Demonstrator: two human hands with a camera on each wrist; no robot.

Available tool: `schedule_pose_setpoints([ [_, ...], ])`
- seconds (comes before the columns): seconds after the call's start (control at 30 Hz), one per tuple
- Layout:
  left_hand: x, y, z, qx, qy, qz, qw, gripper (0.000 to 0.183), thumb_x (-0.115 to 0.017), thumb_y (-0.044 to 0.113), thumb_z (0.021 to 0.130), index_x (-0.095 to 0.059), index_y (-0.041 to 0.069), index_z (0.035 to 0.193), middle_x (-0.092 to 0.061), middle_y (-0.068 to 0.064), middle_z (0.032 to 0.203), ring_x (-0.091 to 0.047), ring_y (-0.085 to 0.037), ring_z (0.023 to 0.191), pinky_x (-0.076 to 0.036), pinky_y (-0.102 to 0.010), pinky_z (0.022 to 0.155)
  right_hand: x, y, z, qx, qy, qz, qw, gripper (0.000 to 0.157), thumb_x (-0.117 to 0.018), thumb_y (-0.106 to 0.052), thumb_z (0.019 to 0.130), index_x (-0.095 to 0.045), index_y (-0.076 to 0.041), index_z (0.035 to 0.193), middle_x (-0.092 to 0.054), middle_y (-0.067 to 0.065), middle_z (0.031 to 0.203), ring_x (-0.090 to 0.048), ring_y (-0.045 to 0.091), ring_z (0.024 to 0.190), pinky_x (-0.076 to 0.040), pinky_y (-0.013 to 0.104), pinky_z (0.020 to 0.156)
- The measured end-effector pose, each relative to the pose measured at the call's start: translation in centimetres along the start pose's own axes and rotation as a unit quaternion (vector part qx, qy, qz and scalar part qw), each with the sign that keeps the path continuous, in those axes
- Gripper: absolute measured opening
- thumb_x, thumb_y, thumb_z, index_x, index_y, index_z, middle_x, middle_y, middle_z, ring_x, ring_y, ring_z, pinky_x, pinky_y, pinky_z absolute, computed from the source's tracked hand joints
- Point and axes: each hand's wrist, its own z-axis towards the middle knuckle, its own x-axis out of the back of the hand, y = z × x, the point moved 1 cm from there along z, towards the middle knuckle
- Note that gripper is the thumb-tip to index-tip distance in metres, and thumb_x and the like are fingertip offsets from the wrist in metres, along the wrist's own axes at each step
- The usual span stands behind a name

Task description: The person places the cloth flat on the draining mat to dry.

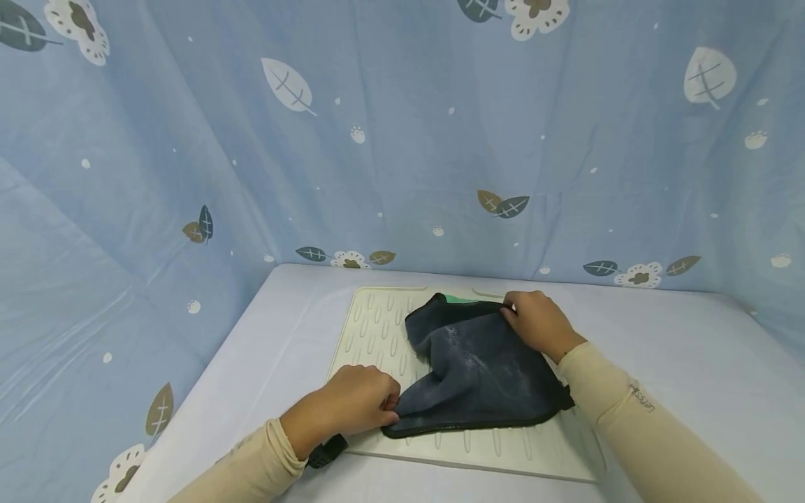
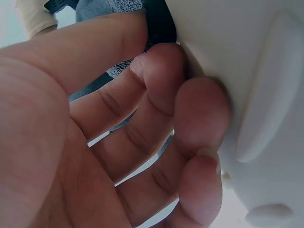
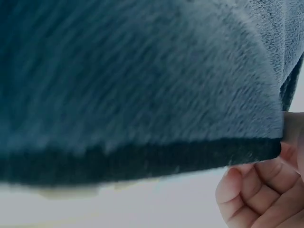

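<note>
A dark blue-grey cloth (image 1: 497, 370) with black edging lies rumpled, its upper left part folded over. At its near left corner my left hand (image 1: 360, 398) pinches the black edge between thumb and index finger; the left wrist view shows the other fingers (image 2: 202, 114) curled against the white mat. My right hand (image 1: 539, 323) holds the far right corner, lifted a little. In the right wrist view the cloth (image 3: 142, 76) hangs across most of the picture, its corner between thumb and fingers. A strip of green (image 1: 459, 299) peeks out behind the cloth's far edge.
Beneath the cloth is a cream mat (image 1: 371, 335) with raised oblong ridges. It lies on a white-covered table (image 1: 679, 363). A blue patterned curtain (image 1: 402, 140) stands behind the table and along its left side.
</note>
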Motion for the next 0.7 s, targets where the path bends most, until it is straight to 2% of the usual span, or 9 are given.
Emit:
schedule_pose_setpoints([
  [0.43, 0.0, 0.0, 0.0, 0.003, -0.003, -0.008, 1.0, 0.031, -0.08, 0.032, 0.084, -0.057, 0.025, 0.065, -0.048, 0.016, 0.056, -0.045, -0.001, 0.053, -0.035, -0.024, 0.05, 1.2, 3.6, -1.5, -0.05, -0.02, -0.015, 0.998, 0.016, -0.067, -0.008, 0.093, -0.073, 0.006, 0.097, -0.073, 0.017, 0.087, -0.063, 0.018, 0.067, -0.052, 0.041, 0.064],
  [0.7, 0.0, 0.0, 0.0, 0.005, -0.005, -0.011, 0.9999, 0.031, -0.08, 0.032, 0.085, -0.057, 0.024, 0.064, -0.048, 0.015, 0.056, -0.044, -0.001, 0.052, -0.035, -0.024, 0.05, 1.0, 4.5, -2.3, -0.057, -0.066, -0.025, 0.996, 0.017, -0.067, -0.009, 0.093, -0.071, 0.007, 0.095, -0.072, 0.017, 0.084, -0.062, 0.019, 0.066, -0.051, 0.04, 0.062],
])
